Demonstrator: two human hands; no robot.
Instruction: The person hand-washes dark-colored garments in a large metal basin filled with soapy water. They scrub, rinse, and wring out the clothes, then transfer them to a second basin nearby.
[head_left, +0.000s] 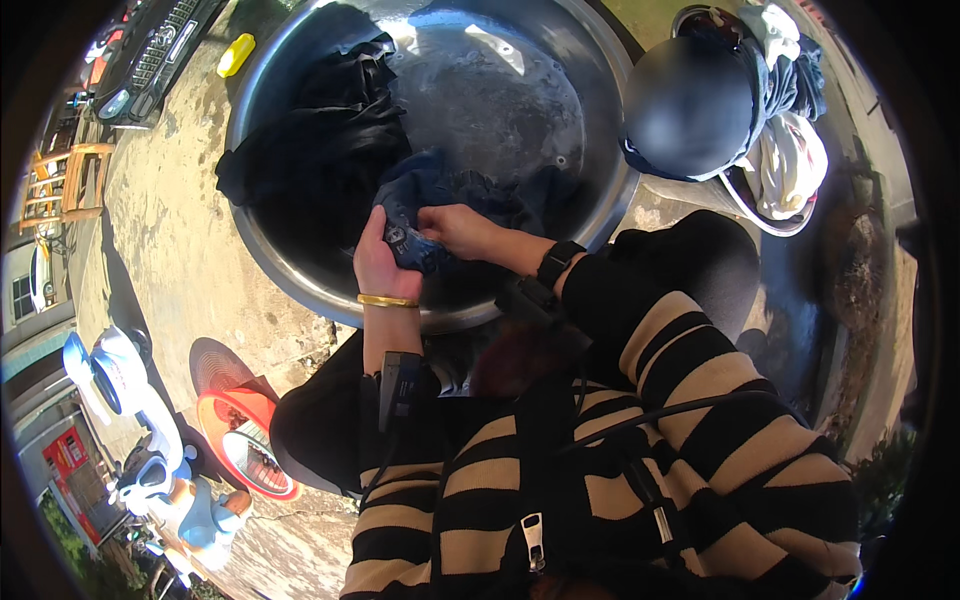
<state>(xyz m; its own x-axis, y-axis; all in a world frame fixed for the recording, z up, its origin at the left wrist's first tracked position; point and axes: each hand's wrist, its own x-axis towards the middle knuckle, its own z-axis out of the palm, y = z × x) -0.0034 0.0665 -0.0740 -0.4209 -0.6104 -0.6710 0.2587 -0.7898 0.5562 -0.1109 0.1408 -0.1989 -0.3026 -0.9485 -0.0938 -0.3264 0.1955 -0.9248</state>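
Note:
A wide round metal basin (264, 279) lies before me with soapy-looking water. Near its close edge, my left hand (382, 259) grips the left side of a wet dark blue garment (409, 191), thumb up. My right hand (459, 231) pinches the same cloth a little to the right, with fingers curled. Pale suds or markings show on the cloth between the hands. More of the dark blue fabric trails right into the basin. Black cloth (330, 142) fills the basin's left side and hangs over the rim.
Right of the basin stand containers heaped with clothes, with a white garment (787, 161) on one. A person's dark-haired head appears blurred there. An orange-red basket (217, 416) sits at lower left. A yellow object (236, 55) lies on the concrete, near a parked vehicle (154, 60) and wooden chair (75, 184).

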